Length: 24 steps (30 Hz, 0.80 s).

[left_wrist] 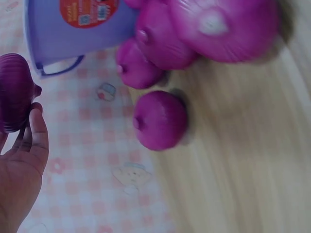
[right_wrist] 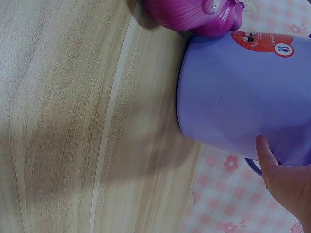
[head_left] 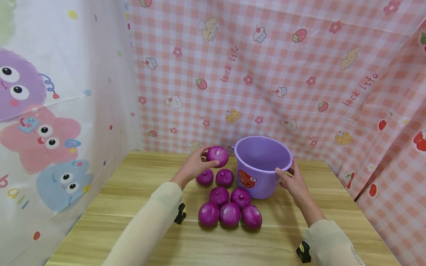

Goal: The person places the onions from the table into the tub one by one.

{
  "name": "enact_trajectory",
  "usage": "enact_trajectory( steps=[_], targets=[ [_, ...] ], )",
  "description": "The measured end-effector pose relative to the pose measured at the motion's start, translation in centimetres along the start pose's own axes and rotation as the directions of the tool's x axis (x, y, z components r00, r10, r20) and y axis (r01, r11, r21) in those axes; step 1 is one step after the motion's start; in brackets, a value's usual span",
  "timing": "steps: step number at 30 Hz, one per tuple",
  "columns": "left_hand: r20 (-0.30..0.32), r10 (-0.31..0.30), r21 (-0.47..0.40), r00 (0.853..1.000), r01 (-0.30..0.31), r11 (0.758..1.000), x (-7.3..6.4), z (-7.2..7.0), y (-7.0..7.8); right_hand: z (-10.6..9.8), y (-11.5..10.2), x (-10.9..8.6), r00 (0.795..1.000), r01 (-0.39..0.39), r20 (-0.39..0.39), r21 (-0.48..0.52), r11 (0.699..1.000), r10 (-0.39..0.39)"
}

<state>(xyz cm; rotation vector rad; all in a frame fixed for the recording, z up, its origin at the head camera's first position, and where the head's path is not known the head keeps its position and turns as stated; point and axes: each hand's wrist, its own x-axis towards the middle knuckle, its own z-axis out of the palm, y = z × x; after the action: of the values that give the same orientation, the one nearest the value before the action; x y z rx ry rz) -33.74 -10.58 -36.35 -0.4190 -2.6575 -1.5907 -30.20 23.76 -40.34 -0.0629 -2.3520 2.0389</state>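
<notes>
Purple is the colour of the bucket [head_left: 271, 183], at the back of the bench [head_left: 126, 195]. It has a red sticker [head_left: 245, 178] with a picture, but its words are too tiny to read. The right hand [head_left: 294, 183] pinches the bucket's rim. The left hand [head_left: 193, 166] holds one onion [head_left: 218, 156] in the air, just beside the bucket. Seven more onions [head_left: 230, 214] sit below, near the bucket. The bench has yellowy wood stripes. Behind it hangs a pink checked cloth [head_left: 286, 66] that says "luck life". On the left, a white cloth [head_left: 100, 74] shows fuzzy cartoon friends.
</notes>
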Motion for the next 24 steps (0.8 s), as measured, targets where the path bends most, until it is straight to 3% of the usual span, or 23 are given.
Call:
enact_trajectory(
  steps=[12,24],
  targets=[
    [-0.005,0.023,-0.03,1.0,-0.023,0.999,2.4,2.2,3.8,0.0,0.1,0.0,1.0,0.005,-0.006,0.01,1.0,-0.005],
    [0.013,0.063,-0.085,0.998,-0.062,0.994,5.0,5.6,6.0,0.0,0.0,0.0,1.0,0.019,-0.001,0.009,1.0,-0.019]
  ],
)
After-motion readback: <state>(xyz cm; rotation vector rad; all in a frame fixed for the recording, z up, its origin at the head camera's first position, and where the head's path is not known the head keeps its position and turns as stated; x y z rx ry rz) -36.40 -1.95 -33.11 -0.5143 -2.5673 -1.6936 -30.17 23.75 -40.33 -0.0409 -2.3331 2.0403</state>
